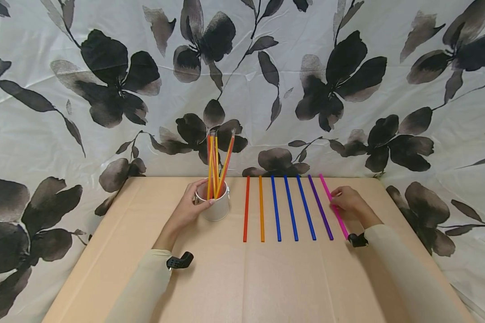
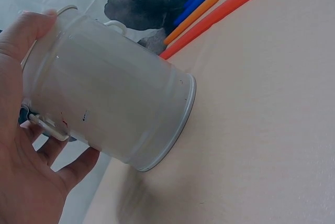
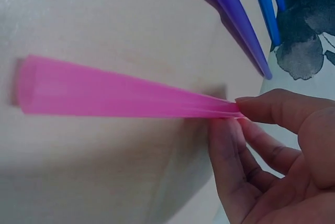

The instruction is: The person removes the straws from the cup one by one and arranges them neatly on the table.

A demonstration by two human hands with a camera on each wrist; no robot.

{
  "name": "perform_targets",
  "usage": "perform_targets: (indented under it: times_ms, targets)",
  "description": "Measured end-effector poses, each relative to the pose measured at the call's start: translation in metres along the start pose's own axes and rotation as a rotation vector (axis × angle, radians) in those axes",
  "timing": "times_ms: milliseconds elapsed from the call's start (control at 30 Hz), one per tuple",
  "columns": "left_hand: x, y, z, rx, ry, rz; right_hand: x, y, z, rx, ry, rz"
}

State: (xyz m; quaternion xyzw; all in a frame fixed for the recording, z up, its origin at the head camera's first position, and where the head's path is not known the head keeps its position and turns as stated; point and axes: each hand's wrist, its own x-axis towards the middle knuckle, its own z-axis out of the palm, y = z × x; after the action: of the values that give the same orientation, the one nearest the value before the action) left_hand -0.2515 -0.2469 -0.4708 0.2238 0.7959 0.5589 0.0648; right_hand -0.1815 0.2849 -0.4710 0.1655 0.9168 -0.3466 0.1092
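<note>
My left hand grips a small white metal bucket by its rim and side, thumb across the front. Several orange, yellow and red straws stand upright in it, leaning apart at the top. In the left wrist view the bucket has a bare side with small coloured specks and a wire handle. At the right end of a row, my right hand pinches a pink straw near its middle. Seen from the right wrist, the pink straw lies close over the table between thumb and fingertips.
Left of the pink straw lie a red straw, an orange straw, three blue straws and a purple straw, side by side on the wooden table. A floral cloth hangs behind the table.
</note>
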Motion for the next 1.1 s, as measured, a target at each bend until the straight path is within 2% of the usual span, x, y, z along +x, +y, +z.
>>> perform_targets:
  times_ms: [267, 567, 800, 967, 1100]
  targets:
    - [0.002, 0.002, -0.003, -0.006, 0.01, 0.008, -0.002, -0.009, -0.002, -0.015, -0.02, 0.018]
    - [0.006, 0.002, -0.007, 0.002, 0.002, -0.009, -0.005, -0.017, -0.002, -0.048, -0.032, -0.006]
    - [0.009, -0.001, -0.007, -0.02, -0.015, -0.01, -0.009, -0.031, -0.008, -0.06, 0.043, -0.067]
    - [0.01, -0.002, -0.006, -0.025, -0.022, -0.017, -0.011, -0.05, -0.007, -0.053, 0.144, -0.171]
    - [0.011, -0.003, -0.007, -0.023, -0.014, -0.016, -0.011, -0.074, -0.001, 0.026, 0.183, -0.239]
